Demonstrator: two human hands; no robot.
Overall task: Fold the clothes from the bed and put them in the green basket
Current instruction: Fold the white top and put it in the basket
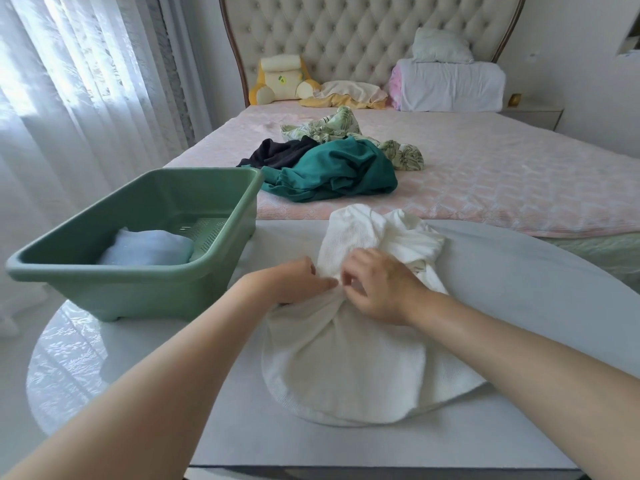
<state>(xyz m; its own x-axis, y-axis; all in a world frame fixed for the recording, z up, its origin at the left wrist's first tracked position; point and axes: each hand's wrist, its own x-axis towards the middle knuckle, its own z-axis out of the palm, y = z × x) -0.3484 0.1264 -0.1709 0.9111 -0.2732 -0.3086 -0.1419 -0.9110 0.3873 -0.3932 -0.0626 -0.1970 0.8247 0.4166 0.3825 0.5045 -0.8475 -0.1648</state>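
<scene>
Left grip [298, 282] and right grip [377, 285], fingers curled, pinch the bunched middle of a white ribbed fabric garment [346, 358] lying on the near white tabletop [519, 289]. Just left stands the green plastic basket [138, 292] holding a pale blue cloth [145, 251]; a crumpled teal garment [339, 168] lies on the far pink bed [502, 168].

Readable text: none.
Cushion [273, 85] at the head of the bed [519, 168]: carries a small green mark [282, 79], possibly a label or print, too small to make out any letters or numbers.
</scene>
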